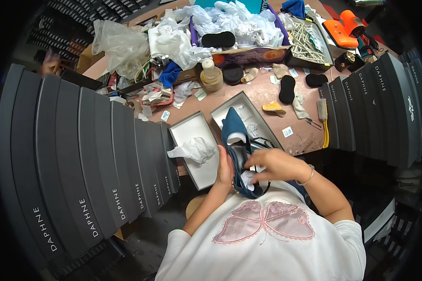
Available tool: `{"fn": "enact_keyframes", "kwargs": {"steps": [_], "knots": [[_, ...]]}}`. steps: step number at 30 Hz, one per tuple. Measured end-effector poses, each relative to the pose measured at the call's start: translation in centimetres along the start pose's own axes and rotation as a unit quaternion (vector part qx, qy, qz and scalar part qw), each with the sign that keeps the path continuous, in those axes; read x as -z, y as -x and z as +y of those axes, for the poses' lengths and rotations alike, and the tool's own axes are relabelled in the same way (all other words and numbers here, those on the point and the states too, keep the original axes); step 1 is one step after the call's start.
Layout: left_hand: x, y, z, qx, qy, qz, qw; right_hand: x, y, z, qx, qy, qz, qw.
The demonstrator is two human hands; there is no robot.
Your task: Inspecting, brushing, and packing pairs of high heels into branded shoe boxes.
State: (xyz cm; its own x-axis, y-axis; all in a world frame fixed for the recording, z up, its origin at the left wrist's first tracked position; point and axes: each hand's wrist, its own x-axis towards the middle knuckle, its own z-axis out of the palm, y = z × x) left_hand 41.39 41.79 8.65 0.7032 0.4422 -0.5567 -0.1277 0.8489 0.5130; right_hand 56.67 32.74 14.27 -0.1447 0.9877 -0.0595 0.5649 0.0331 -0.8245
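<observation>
A dark teal pointed-toe shoe (234, 122) is held in front of my body, toe pointing away. My left hand (225, 167) is closed around the shoe's left side. Over the shoe's opening is my right hand (275, 165), its thumb and fingers apart and the fingertips slightly blurred. White crumpled paper (248, 180) sits in the heel end, right by my right thumb. More white stuffing shows inside the toe. Beyond the shoe lies an open shoebox base (273, 132) with dark straps and paper in it. Left of it, a box lid (202, 174) carries a wad of white tissue (195, 150).
Stacked dark grey shoeboxes (96, 161) rise at left, with another stack (361, 107) at right. On the table (302, 138) are a yellow-handled brush (323, 122), a yellow sponge (274, 108), black pads (287, 89) and a glue jar (211, 77). A purple bin (286, 35) of tissue stands behind.
</observation>
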Motion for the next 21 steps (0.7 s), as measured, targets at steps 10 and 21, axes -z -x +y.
{"fn": "enact_keyframes", "kwargs": {"steps": [10,21], "knots": [[0.7,-0.7,-1.5,0.025,0.057,0.002,0.998,-0.4,0.2,1.5,-0.142,-0.132,0.264,0.945],[-0.1,-0.9,-1.7,-0.005,0.029,-0.046,0.999,-0.7,-3.2,1.3,-0.111,0.192,0.267,0.938]]}}
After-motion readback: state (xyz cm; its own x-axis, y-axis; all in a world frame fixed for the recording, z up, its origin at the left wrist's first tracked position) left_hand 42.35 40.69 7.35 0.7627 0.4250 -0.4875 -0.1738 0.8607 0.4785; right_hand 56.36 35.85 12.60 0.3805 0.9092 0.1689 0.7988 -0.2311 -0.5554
